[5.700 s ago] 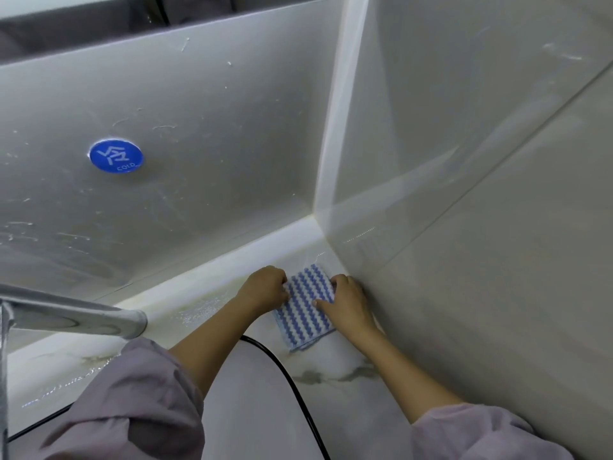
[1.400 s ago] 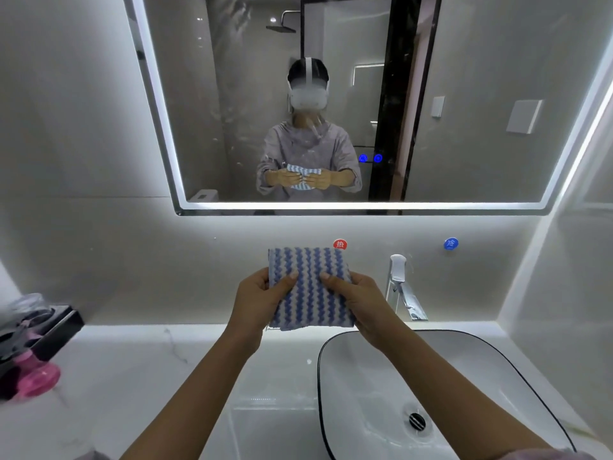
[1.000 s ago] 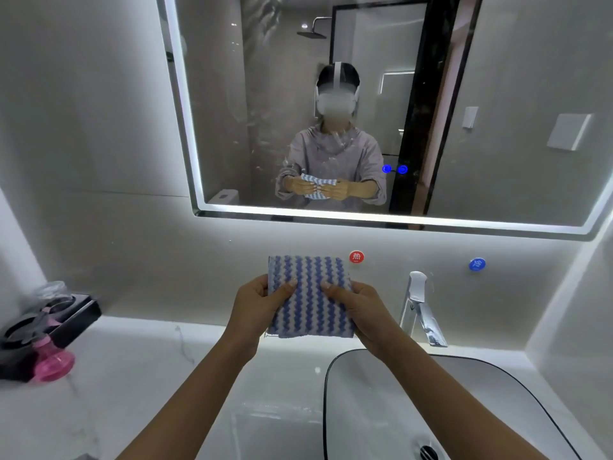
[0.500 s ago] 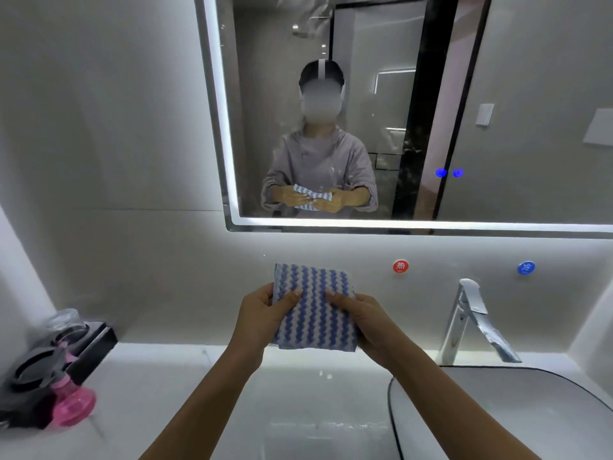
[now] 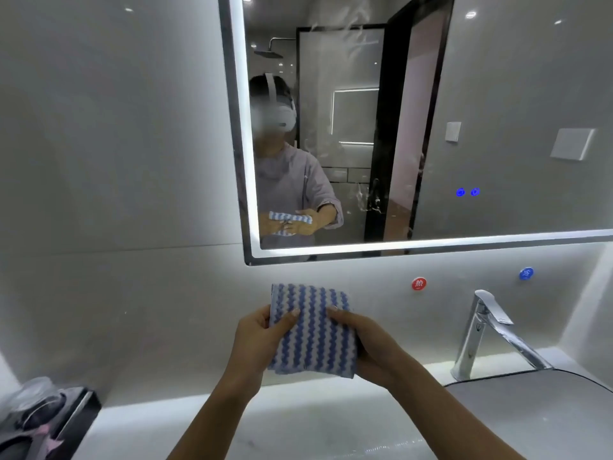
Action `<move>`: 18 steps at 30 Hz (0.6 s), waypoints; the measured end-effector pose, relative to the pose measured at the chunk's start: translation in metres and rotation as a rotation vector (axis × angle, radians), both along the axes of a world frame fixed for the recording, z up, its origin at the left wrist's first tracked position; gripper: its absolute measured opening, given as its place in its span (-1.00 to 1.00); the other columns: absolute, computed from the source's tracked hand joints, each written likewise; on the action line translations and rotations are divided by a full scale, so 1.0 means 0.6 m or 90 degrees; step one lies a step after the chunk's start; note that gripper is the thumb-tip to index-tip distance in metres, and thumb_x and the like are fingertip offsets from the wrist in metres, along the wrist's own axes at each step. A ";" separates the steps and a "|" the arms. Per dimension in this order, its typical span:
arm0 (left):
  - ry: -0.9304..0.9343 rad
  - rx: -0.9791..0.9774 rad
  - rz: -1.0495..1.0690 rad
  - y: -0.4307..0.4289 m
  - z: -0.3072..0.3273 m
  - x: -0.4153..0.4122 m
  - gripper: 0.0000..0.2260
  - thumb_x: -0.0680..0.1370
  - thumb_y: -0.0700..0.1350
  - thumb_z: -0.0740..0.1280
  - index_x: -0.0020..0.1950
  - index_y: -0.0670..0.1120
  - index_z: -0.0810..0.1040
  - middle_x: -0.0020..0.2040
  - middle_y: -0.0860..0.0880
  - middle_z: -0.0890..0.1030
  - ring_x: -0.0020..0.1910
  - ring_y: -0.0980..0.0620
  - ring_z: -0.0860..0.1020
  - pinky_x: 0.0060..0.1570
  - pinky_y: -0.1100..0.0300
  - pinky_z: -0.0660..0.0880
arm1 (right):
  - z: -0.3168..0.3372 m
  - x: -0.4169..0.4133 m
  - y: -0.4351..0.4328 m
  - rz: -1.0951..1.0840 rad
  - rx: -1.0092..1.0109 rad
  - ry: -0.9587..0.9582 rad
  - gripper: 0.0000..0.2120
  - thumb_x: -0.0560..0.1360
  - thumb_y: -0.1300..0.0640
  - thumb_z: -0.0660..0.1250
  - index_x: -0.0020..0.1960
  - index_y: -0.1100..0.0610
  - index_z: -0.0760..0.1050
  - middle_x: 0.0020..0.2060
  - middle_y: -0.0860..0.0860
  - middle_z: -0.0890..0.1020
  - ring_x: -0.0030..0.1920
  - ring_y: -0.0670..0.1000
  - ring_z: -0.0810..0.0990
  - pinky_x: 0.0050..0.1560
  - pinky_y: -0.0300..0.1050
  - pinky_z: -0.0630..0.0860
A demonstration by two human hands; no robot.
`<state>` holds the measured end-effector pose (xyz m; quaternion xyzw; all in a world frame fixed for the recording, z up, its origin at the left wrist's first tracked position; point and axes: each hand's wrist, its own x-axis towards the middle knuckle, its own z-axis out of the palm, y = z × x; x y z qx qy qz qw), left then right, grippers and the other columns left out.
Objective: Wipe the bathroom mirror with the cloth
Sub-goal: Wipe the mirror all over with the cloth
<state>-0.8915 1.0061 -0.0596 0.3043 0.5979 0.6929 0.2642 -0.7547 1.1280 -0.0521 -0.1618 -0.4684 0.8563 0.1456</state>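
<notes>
Far L end of the surface (image 5: 298, 426): a dark holder (image 5: 49, 416) w/ blurred bits, can't tell what. Left hand (image 5: 257, 340) grips the L edge of the cloth (image 5: 311, 330), thumb on the front, fingers wrapped behind. The cloth, blue/white zigzag, folded roughly square, hangs upright in the air over the surface's back edge, touching only the 2 hands. Right hand (image 5: 368, 346) clamps the R edge the same way. Tap (image 5: 481, 333) and sink (image 5: 530, 410) sit further R.

The mirror (image 5: 497, 94) is up and away from the fingers, not touched yet. Its long axis runs sideways, stretching R out of view. Its lower-L corner sits nearly straight above the cloth. Smears (image 5: 366, 194) show up and R of the cloth, so the right hand looks nearer them. Next move prob. lifts the cloth flat onto the glass.
</notes>
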 end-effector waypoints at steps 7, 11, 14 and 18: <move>0.005 -0.030 0.028 -0.004 -0.006 -0.011 -0.86 0.51 -0.09 0.40 0.03 -0.09 0.61 -0.08 -0.02 0.72 -0.15 -0.02 0.70 -0.20 0.17 0.63 | 0.019 -0.022 -0.003 -0.001 -0.053 -0.009 -0.54 0.45 -0.02 0.34 0.22 0.26 0.47 0.03 0.25 0.67 0.01 0.21 0.67 -0.09 0.07 0.63; 0.029 -0.072 0.033 0.003 -0.004 -0.017 -0.83 0.51 -0.08 0.40 0.07 -0.11 0.61 -0.05 -0.04 0.71 -0.14 -0.02 0.70 -0.17 0.17 0.63 | 0.021 -0.023 0.002 0.013 -0.081 -0.025 -0.56 0.48 0.01 0.31 0.24 0.28 0.45 0.03 0.27 0.66 0.00 0.23 0.67 -0.12 0.07 0.63; 0.029 -0.080 0.021 0.014 0.006 -0.024 -0.89 0.51 -0.06 0.40 0.00 -0.05 0.63 -0.15 0.05 0.72 -0.19 0.06 0.69 -0.28 0.28 0.59 | 0.028 -0.022 0.011 0.003 -0.122 -0.015 -0.63 0.54 0.04 0.25 0.21 0.28 0.47 0.03 0.29 0.66 -0.02 0.26 0.67 -0.06 0.15 0.59; 0.103 -0.091 0.041 0.032 0.028 -0.037 -0.88 0.56 -0.03 0.34 0.01 -0.03 0.62 -0.13 0.05 0.72 -0.17 0.11 0.68 -0.21 0.26 0.60 | 0.049 -0.027 0.026 -0.049 -0.151 0.001 -0.61 0.59 0.05 0.18 0.31 0.28 0.43 0.11 0.31 0.61 0.01 0.28 0.64 -0.02 0.17 0.53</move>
